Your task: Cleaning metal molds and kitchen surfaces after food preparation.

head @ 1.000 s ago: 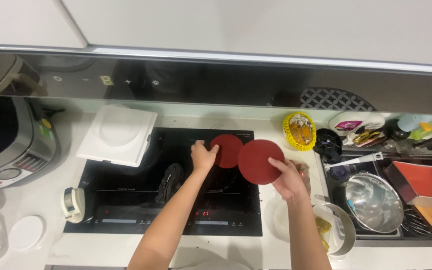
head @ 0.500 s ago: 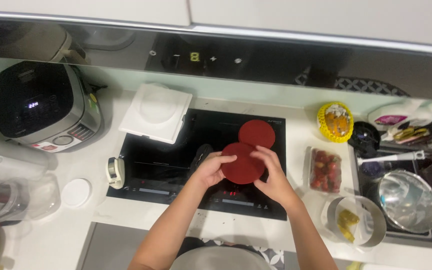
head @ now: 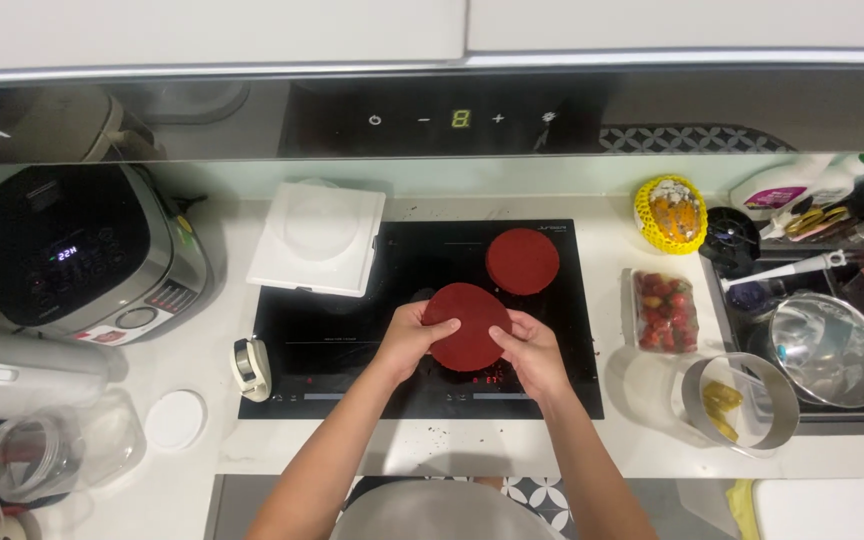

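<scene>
Head view: black cooktop sits in white counter. Left hand and right hand both grip red round cake above cooktop; second red cake lies behind.

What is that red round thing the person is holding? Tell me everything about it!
The red disc is flat, round and dark red, with a matte, slightly crumbly look, like a thin cake layer. It is held about level over the black cooktop, the left hand gripping its left edge and the right hand its right edge. A second red disc lies behind it.
</scene>
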